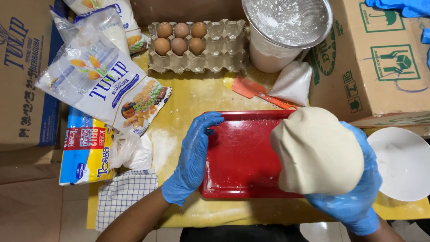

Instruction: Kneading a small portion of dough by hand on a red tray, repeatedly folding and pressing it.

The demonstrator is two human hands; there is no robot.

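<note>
The yellow-topped desk [188, 101] carries everything. A cardboard box [380, 58] stands at the far right, and another cardboard box [22, 76] at the left edge. A red tray [239, 157] lies in the middle. The right hand [358, 197], in a blue glove, cups a big ball of pale dough [318, 152] from below, lifted over the tray's right end. The left hand [192, 157], also gloved, lies with its fingers curled over the tray's left rim, gripping it. Flour bags [103, 85] lean at the left. An egg carton [199, 47] with six brown eggs sits behind the tray, beside a tub topped by a sieve [286, 20]. A white bowl [401, 161] rests to the right, and an orange spatula [253, 89] lies just behind the tray.
</note>
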